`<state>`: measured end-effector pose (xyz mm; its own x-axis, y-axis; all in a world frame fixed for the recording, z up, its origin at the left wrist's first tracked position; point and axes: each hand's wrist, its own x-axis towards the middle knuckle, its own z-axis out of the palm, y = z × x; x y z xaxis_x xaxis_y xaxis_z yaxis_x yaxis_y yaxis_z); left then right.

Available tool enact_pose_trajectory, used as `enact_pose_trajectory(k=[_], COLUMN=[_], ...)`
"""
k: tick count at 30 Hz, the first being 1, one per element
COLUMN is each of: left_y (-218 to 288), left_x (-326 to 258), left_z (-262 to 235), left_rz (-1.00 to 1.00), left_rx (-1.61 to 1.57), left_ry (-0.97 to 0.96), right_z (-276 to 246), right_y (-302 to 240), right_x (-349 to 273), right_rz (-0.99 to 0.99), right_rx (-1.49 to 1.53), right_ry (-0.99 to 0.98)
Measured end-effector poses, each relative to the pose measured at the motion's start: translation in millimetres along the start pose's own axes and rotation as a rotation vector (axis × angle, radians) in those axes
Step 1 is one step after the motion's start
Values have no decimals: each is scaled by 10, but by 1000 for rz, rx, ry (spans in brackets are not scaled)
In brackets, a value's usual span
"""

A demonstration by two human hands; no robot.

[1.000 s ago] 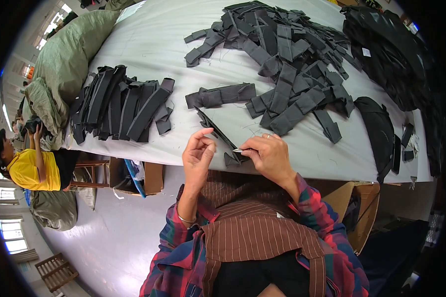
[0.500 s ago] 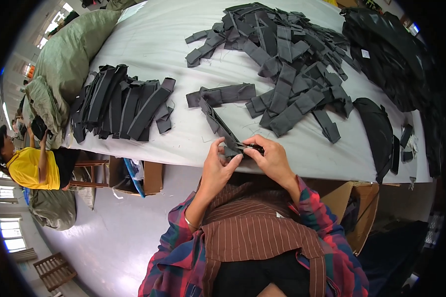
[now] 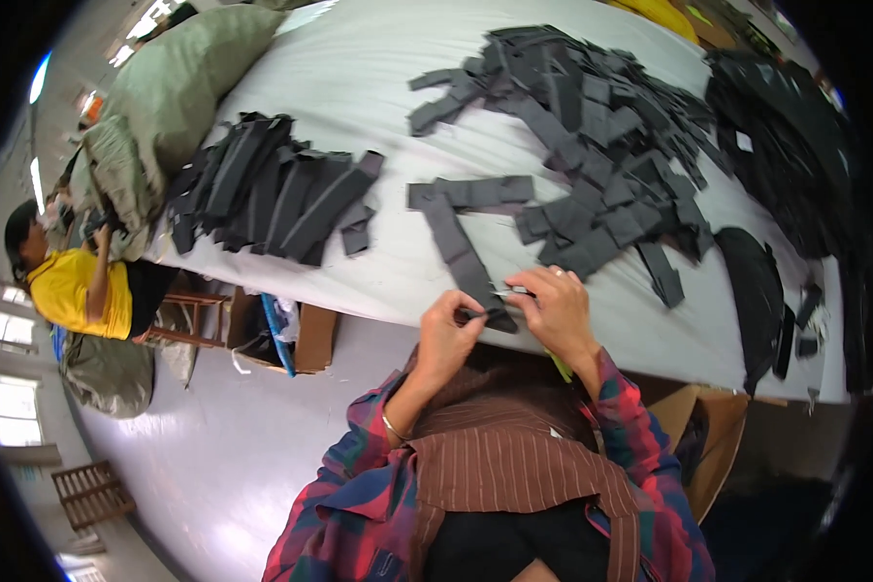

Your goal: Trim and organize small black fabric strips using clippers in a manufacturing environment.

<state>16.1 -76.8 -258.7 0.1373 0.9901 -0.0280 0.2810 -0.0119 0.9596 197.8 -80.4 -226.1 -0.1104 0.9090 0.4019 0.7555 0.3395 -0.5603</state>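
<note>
Both hands pinch one dark fabric strip at the worktop edge: left hand and right hand grip its near end. Beyond: a loose strip heap, a stacked pile left.

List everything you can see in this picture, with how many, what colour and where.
table: one, white top, across the upper picture
loose strips: many, dark grey, heaped upper right
stacked strips: one pile, dark grey, left on table
held strip: one, dark grey, at the near table edge
black pieces: a pile, far right
sack: one, green, upper left
cardboard box: one, brown, under table
co-worker: one, yellow top, far left
left hand: pinching strip end
right hand: on strip end
</note>
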Motion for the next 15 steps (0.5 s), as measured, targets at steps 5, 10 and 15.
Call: enact_pose_trajectory(k=[5,10,15], left_y=[29,-32,73], left_x=[-73,-122,-148], left_z=[73,158,65], left_rz=[128,172,160], left_rx=[60,19,-25], left_ry=[13,28,54], right_z=[96,23,-29], right_y=[105,137,169], right_x=[0,-33,19], right_rz=[-69,-116,-75], right_rx=[-88,-62,30], right_ry=[-52,-78,-88])
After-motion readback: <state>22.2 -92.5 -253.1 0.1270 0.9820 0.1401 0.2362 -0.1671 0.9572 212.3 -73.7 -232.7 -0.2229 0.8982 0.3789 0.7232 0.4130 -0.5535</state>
